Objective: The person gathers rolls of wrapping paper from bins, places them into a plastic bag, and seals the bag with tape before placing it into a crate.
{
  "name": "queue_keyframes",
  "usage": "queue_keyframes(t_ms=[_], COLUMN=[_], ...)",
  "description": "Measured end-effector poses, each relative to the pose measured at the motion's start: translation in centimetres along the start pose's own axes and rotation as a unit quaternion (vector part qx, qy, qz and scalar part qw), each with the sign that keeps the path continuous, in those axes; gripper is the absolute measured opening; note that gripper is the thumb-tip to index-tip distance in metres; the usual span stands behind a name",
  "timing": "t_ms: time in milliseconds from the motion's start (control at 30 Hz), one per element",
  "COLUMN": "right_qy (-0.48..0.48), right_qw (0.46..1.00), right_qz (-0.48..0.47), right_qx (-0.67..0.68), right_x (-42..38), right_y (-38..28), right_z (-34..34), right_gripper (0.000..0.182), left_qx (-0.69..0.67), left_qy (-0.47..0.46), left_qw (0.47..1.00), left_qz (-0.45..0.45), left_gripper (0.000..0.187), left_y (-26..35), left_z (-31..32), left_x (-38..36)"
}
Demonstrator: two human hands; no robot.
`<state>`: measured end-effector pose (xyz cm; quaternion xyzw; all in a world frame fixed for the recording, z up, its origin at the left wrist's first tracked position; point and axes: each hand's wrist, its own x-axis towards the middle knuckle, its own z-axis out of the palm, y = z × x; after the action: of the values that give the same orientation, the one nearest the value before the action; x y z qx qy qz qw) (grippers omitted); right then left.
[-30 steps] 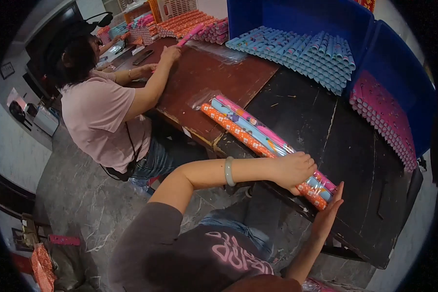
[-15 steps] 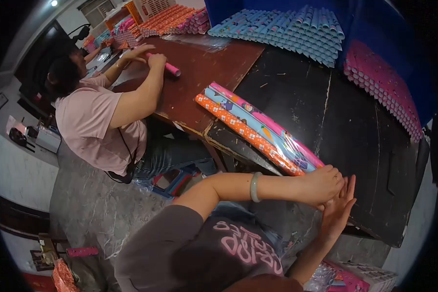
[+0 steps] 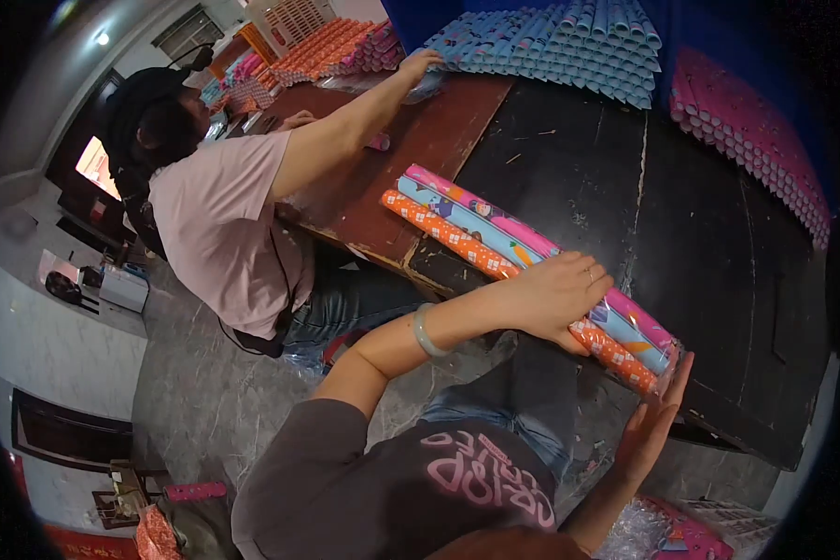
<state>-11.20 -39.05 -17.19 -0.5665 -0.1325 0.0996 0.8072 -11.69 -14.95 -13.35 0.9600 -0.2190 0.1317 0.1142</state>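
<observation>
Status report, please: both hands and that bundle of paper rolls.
Left hand flat on top of the bundle of rolls. Right hand open, palm against its near end. Bundle lies on the black table; path unobstructed.

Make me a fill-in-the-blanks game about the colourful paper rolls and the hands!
1. The left hand presses down on a bundle of ____ rolls.
2. The right hand is held flat against the bundle's ____.
3. The left wrist wears a pale green ____.
4. The co-worker in the pink shirt reaches toward the stacked ____ rolls.

Missing words: three; end; bangle; blue
</observation>
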Motion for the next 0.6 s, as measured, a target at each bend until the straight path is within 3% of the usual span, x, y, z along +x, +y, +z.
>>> queue_keyframes(t_ms=[33,67,100,167,200,233,267,367,400,467,600], right_qy=[-0.015,-0.028,-0.027,0.029,0.039,0.012,-0.009,0.114,0.163,0.154,0.203], right_qw=[0.902,0.629,0.632,0.773,0.777,0.939,0.999,0.991,0.979,0.984,0.972], right_qz=[0.026,0.048,0.047,0.053,0.044,-0.003,-0.04,-0.039,-0.088,-0.094,-0.118], right_qx=[0.43,0.775,0.773,0.632,0.627,0.343,0.018,-0.062,-0.084,-0.01,0.009], right_x=[-0.1,-0.2,-0.4,-1.0,-1.4,-1.8,-2.3,-3.0,-3.0,-3.4,-3.7], right_y=[0.5,0.7,0.5,-0.1,-0.2,-0.1,-0.2,0.4,1.1,0.8,-0.5], right_z=[0.0,0.0,0.0,-0.4,-1.0,-1.8,-2.5,-4.4,-5.2,-6.9,-10.6], right_gripper=[0.081,0.082,0.082,0.071,0.071,0.065,0.061,0.056,0.05,0.05,0.057], left_qx=[0.001,0.006,0.011,0.0,-0.008,-0.022,-0.026,-0.045,-0.038,-0.029,-0.032], left_qy=[0.001,0.002,0.003,0.003,0.001,0.001,0.004,-0.016,-0.015,-0.008,-0.033], left_qw=[1.0,1.0,0.999,0.998,0.998,0.996,0.997,0.996,0.996,0.997,0.996], left_qz=[0.0,0.022,0.044,0.056,0.069,0.082,0.078,0.07,0.073,0.072,0.072], left_gripper=[0.085,0.083,0.08,0.078,0.077,0.077,0.077,0.079,0.078,0.08,0.084], left_y=[0.3,0.7,0.9,1.7,2.1,2.5,2.9,3.5,3.6,3.7,3.9], left_z=[0.4,0.6,0.7,0.6,0.6,0.7,0.6,0.1,0.1,0.0,0.0], left_x=[0.3,0.6,0.8,0.9,1.1,1.2,1.2,1.3,1.3,1.4,1.7])
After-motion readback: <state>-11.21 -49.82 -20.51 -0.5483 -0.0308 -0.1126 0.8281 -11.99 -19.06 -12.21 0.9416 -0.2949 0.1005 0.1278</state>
